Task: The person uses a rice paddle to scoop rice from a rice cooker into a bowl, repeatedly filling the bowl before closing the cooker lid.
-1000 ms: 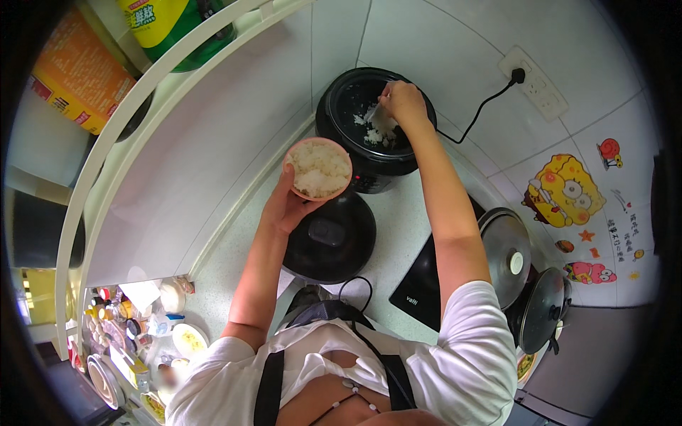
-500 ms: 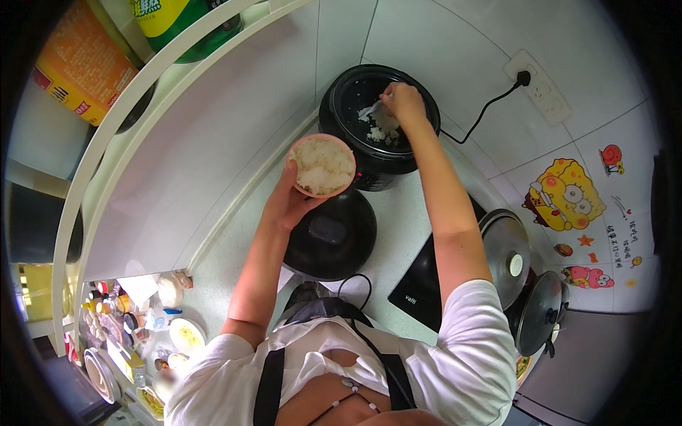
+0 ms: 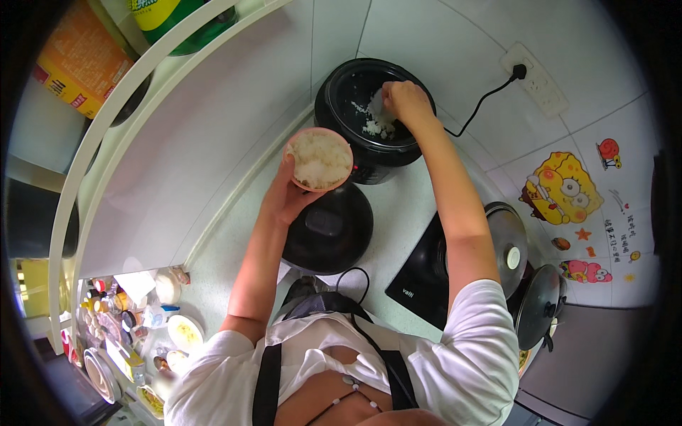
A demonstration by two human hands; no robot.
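Observation:
My left hand (image 3: 290, 195) is wrapped round a pink bowl (image 3: 292, 177), which is heaped with white rice (image 3: 320, 157). It holds the bowl up in front of the black rice cooker (image 3: 369, 169), near its left rim. Over the cooker's uncovered pot, my right hand (image 3: 410, 101) is closed on a pale, see-through rice paddle (image 3: 379, 108), partly hidden by the fingers. The blade reaches down among loose cooked rice (image 3: 376, 128) in the dark pot. Below the bowl, a black domed lid (image 3: 330, 245) with a handle rests on the counter.
A black cooktop (image 3: 412, 287) lies to the right, with a lidded pot (image 3: 503, 245) and another dark glass lid (image 3: 536, 305) beside it. The cooker's cord (image 3: 477, 122) runs to a wall socket (image 3: 538, 82). A white shelf (image 3: 160, 92) curves along the left, above bottles and dishes.
My right hand has shifted slightly at the pot, and the paddle and rice under it sit differently. The bowl stays in my left hand, almost unmoved; the whole view has drifted a little.

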